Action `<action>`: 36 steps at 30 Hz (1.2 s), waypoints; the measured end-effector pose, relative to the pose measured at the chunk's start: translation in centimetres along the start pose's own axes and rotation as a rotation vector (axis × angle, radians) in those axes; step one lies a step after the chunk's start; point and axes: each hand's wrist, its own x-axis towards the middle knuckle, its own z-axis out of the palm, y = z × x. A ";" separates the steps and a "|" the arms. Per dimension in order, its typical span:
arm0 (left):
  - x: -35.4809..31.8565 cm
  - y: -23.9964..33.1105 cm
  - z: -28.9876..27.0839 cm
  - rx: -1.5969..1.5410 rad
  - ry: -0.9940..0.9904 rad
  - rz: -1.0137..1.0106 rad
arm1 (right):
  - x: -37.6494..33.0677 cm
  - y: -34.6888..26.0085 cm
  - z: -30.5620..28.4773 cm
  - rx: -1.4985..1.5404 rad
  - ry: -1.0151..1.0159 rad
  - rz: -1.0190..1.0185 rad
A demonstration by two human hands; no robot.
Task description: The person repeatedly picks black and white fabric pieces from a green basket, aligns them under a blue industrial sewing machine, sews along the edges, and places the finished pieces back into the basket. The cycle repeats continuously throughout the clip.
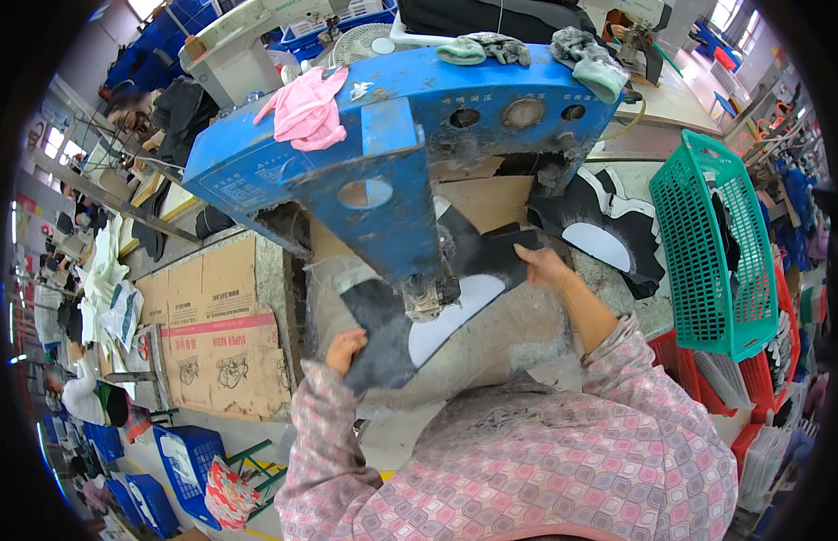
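Observation:
Between both hands a black fabric piece with a white half-round patch (450,320) is stretched out beneath the blue machine's head. My left hand (345,350) is closed on its near left edge. My right hand (543,266) pinches its right end, thumb on top. The machine's dirty metal nozzle (428,298) hangs over the piece and hides part of it. Under the piece lies a worktop (473,365) that looks covered in clear film. To the right, similar black pieces with white patches (599,245) lie on a side table.
The blue machine housing (491,99) arches across the far side, with a pink cloth (308,108) and grey gloves (588,63) on top. A green basket (714,243) stands right, above red baskets (680,365). Flattened cardboard (216,334) covers the left side table.

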 end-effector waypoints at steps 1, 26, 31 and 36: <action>-1.1 -0.4 -0.6 -0.047 -0.028 -0.056 | -0.2 1.1 0.7 0.273 -0.274 -0.047; -19.7 -5.2 3.7 -0.760 0.419 -0.217 | -3.2 19.1 12.4 0.713 -0.477 0.381; -22.5 -4.6 2.9 -0.734 0.082 -0.125 | -2.7 20.6 13.5 0.676 -0.422 0.282; -24.7 -3.8 3.8 -0.752 0.449 -0.134 | -3.1 20.4 15.6 0.737 -0.379 0.487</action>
